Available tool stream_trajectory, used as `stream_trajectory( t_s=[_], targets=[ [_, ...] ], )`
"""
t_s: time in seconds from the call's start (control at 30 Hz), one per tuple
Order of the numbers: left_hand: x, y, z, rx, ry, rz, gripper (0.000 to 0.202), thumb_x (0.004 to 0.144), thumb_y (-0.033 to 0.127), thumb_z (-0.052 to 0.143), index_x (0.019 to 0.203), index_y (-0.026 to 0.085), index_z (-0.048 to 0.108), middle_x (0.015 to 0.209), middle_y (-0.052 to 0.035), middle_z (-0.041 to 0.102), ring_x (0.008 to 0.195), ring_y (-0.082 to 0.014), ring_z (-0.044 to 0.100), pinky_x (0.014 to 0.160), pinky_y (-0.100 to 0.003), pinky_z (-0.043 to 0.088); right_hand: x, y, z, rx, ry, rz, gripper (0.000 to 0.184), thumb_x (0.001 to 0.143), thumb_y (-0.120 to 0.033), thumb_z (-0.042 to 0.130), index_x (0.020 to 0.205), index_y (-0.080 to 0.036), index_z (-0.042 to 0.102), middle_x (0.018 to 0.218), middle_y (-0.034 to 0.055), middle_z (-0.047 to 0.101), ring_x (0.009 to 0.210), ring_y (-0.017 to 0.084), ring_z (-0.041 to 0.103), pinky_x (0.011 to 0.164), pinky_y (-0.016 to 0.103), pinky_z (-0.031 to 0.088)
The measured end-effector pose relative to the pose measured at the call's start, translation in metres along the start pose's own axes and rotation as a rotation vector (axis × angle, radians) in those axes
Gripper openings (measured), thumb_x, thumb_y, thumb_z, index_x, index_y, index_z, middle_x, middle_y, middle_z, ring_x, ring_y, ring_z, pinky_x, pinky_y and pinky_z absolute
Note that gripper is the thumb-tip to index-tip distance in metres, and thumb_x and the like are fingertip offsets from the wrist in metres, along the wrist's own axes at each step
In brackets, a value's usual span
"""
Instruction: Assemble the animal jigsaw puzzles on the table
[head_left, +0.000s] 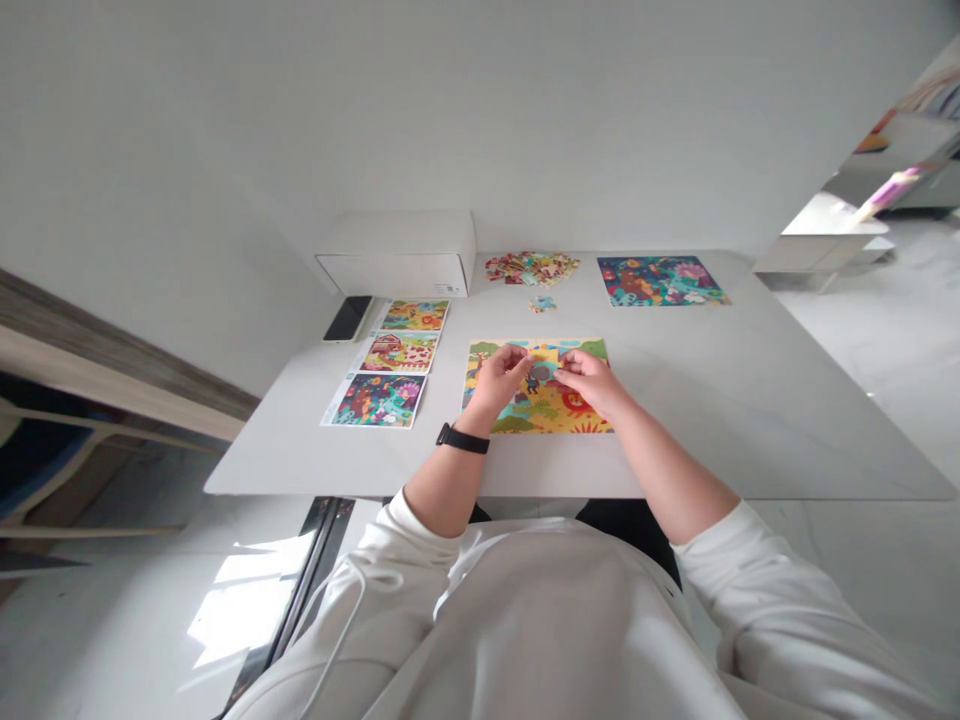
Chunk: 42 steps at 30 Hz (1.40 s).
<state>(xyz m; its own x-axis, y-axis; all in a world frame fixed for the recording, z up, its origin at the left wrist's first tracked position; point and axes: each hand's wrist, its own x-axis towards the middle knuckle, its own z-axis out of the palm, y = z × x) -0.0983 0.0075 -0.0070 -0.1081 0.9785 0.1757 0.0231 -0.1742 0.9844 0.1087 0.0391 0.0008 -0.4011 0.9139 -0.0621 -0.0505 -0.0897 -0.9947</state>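
Observation:
A mostly assembled jigsaw puzzle [517,415] with yellow ground, green bushes and a red-orange lion lies flat on the table in front of me. Over its upper middle, my left hand [501,378] pinches the left side of a small yellow puzzle piece [544,355]. My right hand [591,378], closed in a pinch, is at the right side of the same piece. Fingers cover part of its edges, and I cannot tell whether it touches the puzzle below. Behind the hands lies a small cluster of loose light-blue and yellow pieces [542,304].
A heap of red and yellow pieces [532,267] lies at the back, beside a white box [394,272]. A finished dark-blue puzzle [661,281] is at the back right. At the left are a phone [348,318] and a sheet with three pictures [399,352]. A wall borders the table [750,420].

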Motion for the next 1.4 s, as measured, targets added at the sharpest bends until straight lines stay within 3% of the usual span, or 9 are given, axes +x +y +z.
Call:
stream_trajectory(
  t_s=[0.2,0.4,0.5,0.63,0.7,0.93,1.2,1.4],
  targets=[
    [-0.001,0.006,0.001,0.026,0.041,-0.045,0.038,0.087,0.054,0.081,0.089,0.021,0.063,0.069,0.0041,0.058,0.059,-0.0098,0.051,0.054,-0.022,0.040,0.000,0.000,0.000,-0.030,-0.009,-0.012,0.048,0.069,-0.060,0.094,0.088,-0.027,0.064,0.091,0.0000,0.077,0.087,0.027,0.078,0.093,0.046,0.064],
    [-0.001,0.012,-0.001,0.031,0.071,-0.065,0.036,0.087,0.053,0.079,0.086,0.020,0.065,0.069,0.0033,0.059,0.058,-0.0097,0.049,0.053,-0.023,0.039,0.004,0.007,-0.007,-0.242,-0.038,-0.081,0.037,0.086,-0.061,0.078,0.095,-0.026,0.068,0.097,0.0026,0.079,0.095,0.027,0.078,0.095,0.045,0.063],
    [0.000,0.013,-0.003,0.043,0.093,-0.073,0.034,0.087,0.051,0.079,0.084,0.020,0.065,0.067,0.0038,0.058,0.056,-0.0094,0.048,0.052,-0.023,0.038,0.004,0.009,-0.009,-0.389,0.015,-0.208,0.032,0.091,-0.049,0.074,0.112,-0.026,0.069,0.109,0.0062,0.080,0.105,0.028,0.077,0.098,0.047,0.062],
    [0.001,0.013,-0.002,0.017,0.114,-0.085,0.034,0.087,0.050,0.080,0.084,0.020,0.065,0.066,0.0042,0.058,0.056,-0.0094,0.049,0.052,-0.023,0.038,-0.001,0.000,-0.008,-0.679,0.062,-0.543,0.053,0.086,-0.029,0.080,0.136,-0.028,0.066,0.144,0.0118,0.070,0.136,0.032,0.065,0.114,0.053,0.055],
    [0.001,0.014,-0.001,-0.001,0.104,-0.092,0.034,0.086,0.050,0.080,0.084,0.020,0.065,0.067,0.0036,0.060,0.056,-0.0097,0.050,0.053,-0.022,0.039,-0.004,-0.006,-0.006,-0.799,0.047,-0.684,0.055,0.087,-0.023,0.078,0.141,-0.029,0.065,0.148,0.0123,0.067,0.142,0.033,0.060,0.122,0.056,0.049],
    [0.000,0.025,-0.005,-0.041,0.105,-0.124,0.035,0.084,0.051,0.082,0.083,0.020,0.065,0.069,0.0022,0.062,0.058,-0.0095,0.053,0.054,-0.022,0.041,-0.007,-0.020,0.001,-0.980,0.026,-0.801,0.051,0.092,-0.018,0.072,0.141,-0.029,0.066,0.143,0.0118,0.068,0.138,0.035,0.061,0.120,0.060,0.050],
    [0.001,0.044,-0.037,0.026,0.076,-0.032,0.033,0.084,0.049,0.081,0.085,0.019,0.066,0.072,0.0018,0.066,0.058,-0.0092,0.051,0.055,-0.023,0.039,0.007,-0.042,0.022,-1.045,-0.025,-0.879,0.038,0.092,-0.016,0.073,0.128,-0.028,0.073,0.137,0.0108,0.072,0.133,0.034,0.062,0.118,0.059,0.051],
    [-0.002,0.034,-0.075,0.188,-0.009,-0.048,0.033,0.083,0.049,0.083,0.085,0.018,0.072,0.072,-0.0006,0.069,0.064,-0.0117,0.058,0.062,-0.024,0.043,0.015,-0.022,0.041,-1.033,-0.066,-0.816,0.037,0.091,-0.018,0.076,0.127,-0.028,0.074,0.136,0.0108,0.074,0.129,0.033,0.066,0.115,0.057,0.052]
  ],
)
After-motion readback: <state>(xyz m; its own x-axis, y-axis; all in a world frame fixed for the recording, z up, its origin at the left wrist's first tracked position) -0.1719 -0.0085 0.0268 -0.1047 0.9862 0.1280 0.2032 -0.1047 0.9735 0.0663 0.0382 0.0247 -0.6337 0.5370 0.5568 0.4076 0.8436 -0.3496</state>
